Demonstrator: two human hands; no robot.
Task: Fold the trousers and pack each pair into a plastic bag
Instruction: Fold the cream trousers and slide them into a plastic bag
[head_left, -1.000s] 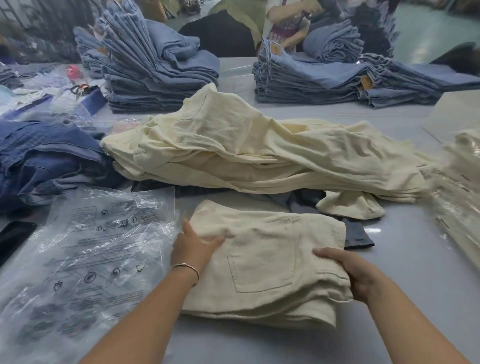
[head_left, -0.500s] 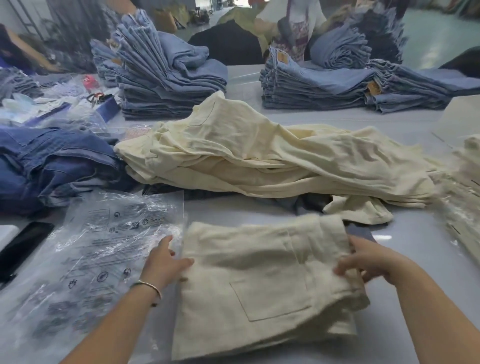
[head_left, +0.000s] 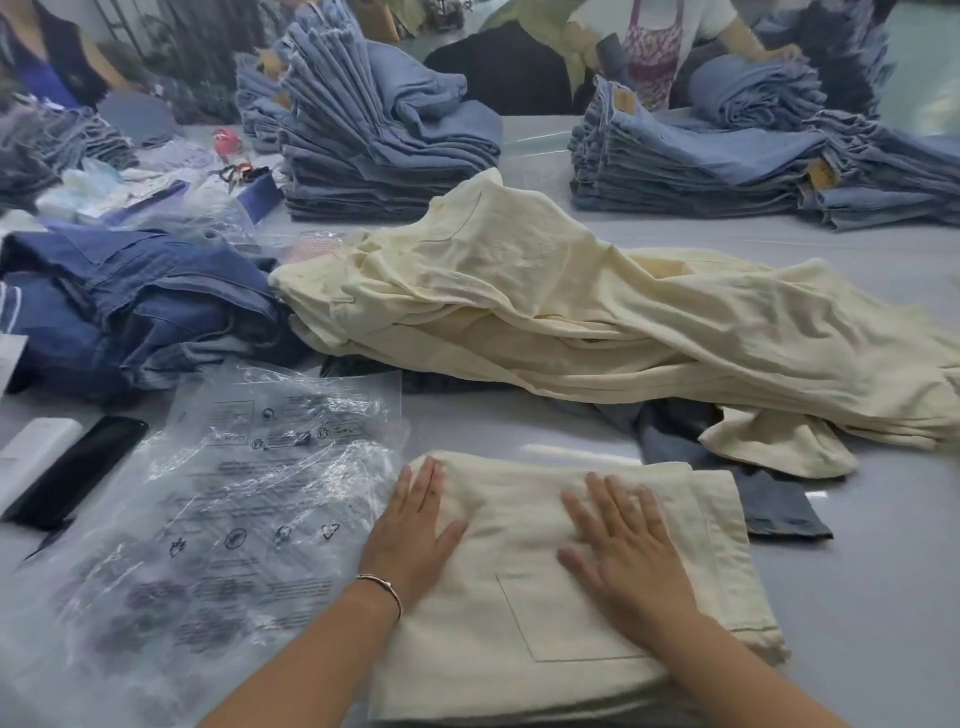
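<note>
From the head camera we see both hands lying flat, fingers straight, on the folded cream trousers (head_left: 597, 545) at the near edge of the grey table (head_left: 883, 597): our left hand (head_left: 415, 535) presses the left edge, our right hand (head_left: 623, 545) the middle above the pocket. The clear plastic bags (head_left: 223, 509) lie just left, touching the fold. An unfolded cream pile (head_left: 571, 312) sprawls behind.

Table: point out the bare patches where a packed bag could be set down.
Bare table lies right of the folded cream trousers, and a strip runs between the cream pile and the denim stacks. The left side is crowded: plastic bags, phone, dark jeans.
</note>
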